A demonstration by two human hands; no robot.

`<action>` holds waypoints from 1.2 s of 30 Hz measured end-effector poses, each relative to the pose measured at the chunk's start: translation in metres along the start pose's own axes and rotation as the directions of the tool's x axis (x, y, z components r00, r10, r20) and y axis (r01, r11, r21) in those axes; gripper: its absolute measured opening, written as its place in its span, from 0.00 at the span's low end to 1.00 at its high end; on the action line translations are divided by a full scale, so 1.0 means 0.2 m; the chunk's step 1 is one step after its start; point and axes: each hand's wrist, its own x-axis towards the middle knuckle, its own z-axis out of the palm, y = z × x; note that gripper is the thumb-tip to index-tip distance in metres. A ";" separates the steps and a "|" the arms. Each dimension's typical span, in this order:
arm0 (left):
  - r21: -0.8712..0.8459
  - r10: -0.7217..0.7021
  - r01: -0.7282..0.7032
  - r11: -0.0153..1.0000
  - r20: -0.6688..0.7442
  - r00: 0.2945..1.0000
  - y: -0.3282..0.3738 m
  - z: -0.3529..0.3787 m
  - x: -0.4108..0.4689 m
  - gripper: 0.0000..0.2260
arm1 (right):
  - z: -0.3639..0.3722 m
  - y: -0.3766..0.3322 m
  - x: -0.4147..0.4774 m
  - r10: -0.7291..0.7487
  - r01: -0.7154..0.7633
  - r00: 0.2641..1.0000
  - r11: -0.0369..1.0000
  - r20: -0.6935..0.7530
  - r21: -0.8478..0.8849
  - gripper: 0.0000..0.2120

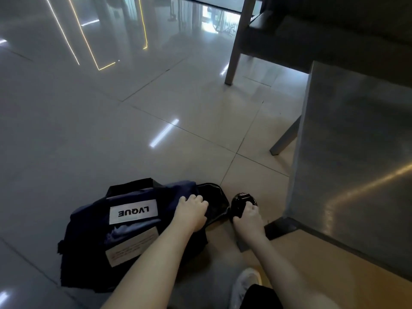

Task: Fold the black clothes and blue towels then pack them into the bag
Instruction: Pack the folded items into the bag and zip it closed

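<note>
A navy duffel bag (pixel 133 230) with a white "LVQUE" label lies on the tiled floor at the lower left. Its right end gapes open and shows a black lining (pixel 214 197). Some light blue fabric (pixel 118 233) shows on the side facing me. My left hand (pixel 191 210) grips the bag's fabric at the edge of that opening. Just right of the opening, my right hand (pixel 247 217) grips a small, glossy black bundle (pixel 240 202) close to the floor. I cannot tell exactly what the bundle is.
A grey metal-topped table (pixel 356 163) fills the right side, with its base touching the floor near my right hand. A chair leg (pixel 234 52) and a dark seat stand further back. My white shoe (pixel 245 284) is at the bottom edge.
</note>
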 end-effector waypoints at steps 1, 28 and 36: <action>-0.002 0.006 -0.006 1.000 -0.012 1.000 -0.01 0.01 0.04 0.19 | 0.03 0.01 0.04 0.018 -0.018 1.000 1.000 -0.006 0.017 0.28; -0.047 0.030 -0.034 0.998 -0.087 0.996 -0.09 0.26 0.25 0.20 | 0.24 0.18 0.52 0.231 -0.229 0.971 0.972 -0.054 0.048 0.49; 0.147 0.083 -0.071 0.987 -0.078 0.993 -0.14 0.27 0.24 0.18 | 0.23 0.12 0.46 0.047 -0.050 0.996 0.998 -0.073 -0.048 0.45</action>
